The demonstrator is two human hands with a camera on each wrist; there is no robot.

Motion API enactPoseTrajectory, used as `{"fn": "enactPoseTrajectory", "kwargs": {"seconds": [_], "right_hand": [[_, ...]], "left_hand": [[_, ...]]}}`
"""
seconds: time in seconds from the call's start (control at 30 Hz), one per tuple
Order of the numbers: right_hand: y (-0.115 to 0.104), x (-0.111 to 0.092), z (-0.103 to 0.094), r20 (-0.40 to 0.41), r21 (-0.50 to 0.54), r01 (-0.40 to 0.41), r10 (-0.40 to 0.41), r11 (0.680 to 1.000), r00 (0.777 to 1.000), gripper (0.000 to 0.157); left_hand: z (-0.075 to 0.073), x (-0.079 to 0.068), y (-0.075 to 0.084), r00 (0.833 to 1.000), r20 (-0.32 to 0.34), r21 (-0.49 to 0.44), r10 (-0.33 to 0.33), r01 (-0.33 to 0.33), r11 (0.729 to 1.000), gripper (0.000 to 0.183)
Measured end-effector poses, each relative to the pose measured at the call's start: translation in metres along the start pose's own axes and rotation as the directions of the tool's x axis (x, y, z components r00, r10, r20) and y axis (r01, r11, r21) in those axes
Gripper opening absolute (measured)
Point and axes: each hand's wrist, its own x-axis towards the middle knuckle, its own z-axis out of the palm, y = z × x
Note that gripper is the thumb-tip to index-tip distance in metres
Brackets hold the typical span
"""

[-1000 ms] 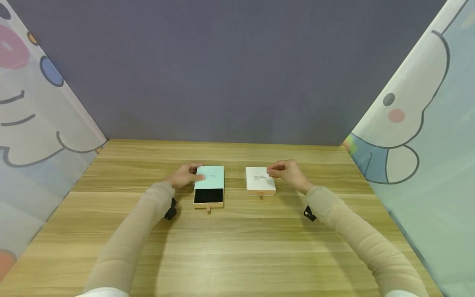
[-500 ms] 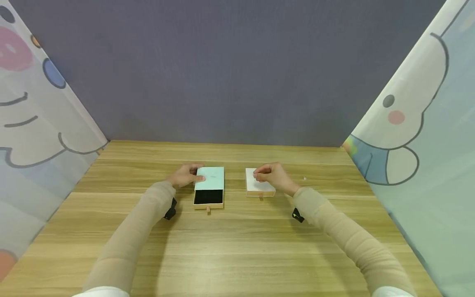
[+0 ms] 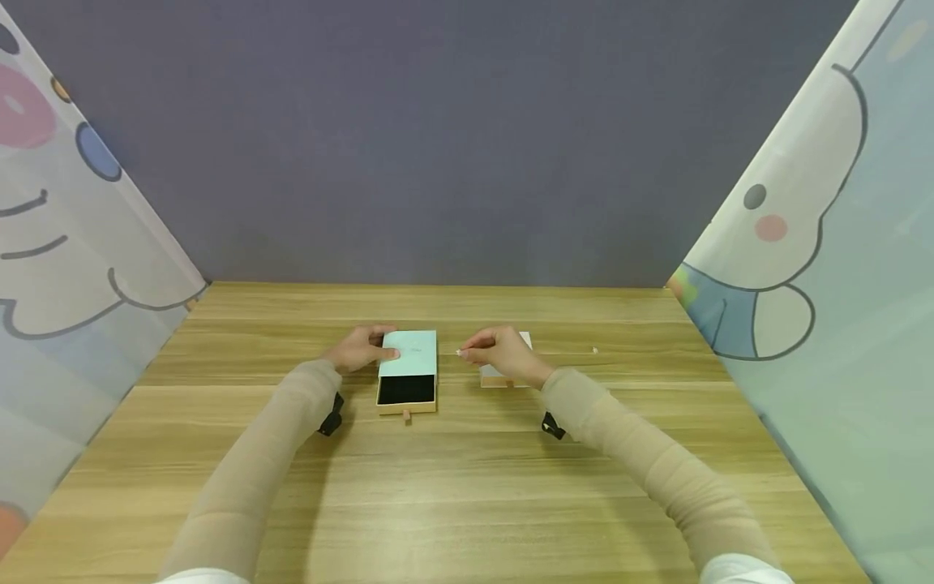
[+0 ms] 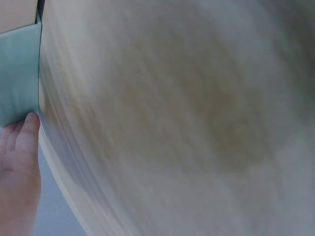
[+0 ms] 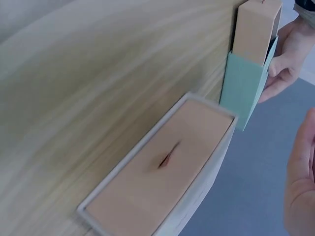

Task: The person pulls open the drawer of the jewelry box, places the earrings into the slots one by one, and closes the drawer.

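Observation:
My left hand (image 3: pixel 357 349) holds the left side of a mint-green drawer box (image 3: pixel 412 350), its thumb lying on the top. The drawer (image 3: pixel 406 390), lined in black, is pulled partway out toward me and has a small tan tab. Between the thumb and fingertips of my right hand (image 3: pixel 505 354) is a tiny white shiny piece (image 3: pixel 458 352), too small to identify; it is just right of the mint box, above the table. Under that hand stands a white drawer box (image 3: pixel 526 338), partly hidden; the right wrist view shows its closed tan drawer front (image 5: pixel 157 164) with a pull tab.
Another tiny white shiny piece (image 3: pixel 594 350) lies on the wooden table (image 3: pixel 467 487) to the right of the white box. A dark grey panel (image 3: pixel 438 146) stands behind the table, and cartoon-printed sheets (image 3: pixel 876 324) flank both sides.
My right hand has moved left from the right edge of the white box, across its top, toward the mint box, carrying the tiny piece. The left hand has stayed on the mint box.

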Motion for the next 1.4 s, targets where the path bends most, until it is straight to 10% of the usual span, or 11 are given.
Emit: {"fn": "enactPoseTrajectory", "kwargs": {"seconds": [1.4], "right_hand": [[-0.009, 0.033, 0.086, 0.078, -0.007, -0.015, 0.015, 1.0, 0.997, 0.009]], "left_hand": [[0.0, 0.008, -0.009, 0.999, -0.047, 0.008, 0.006, -0.005, 1.0, 0.068]]}}
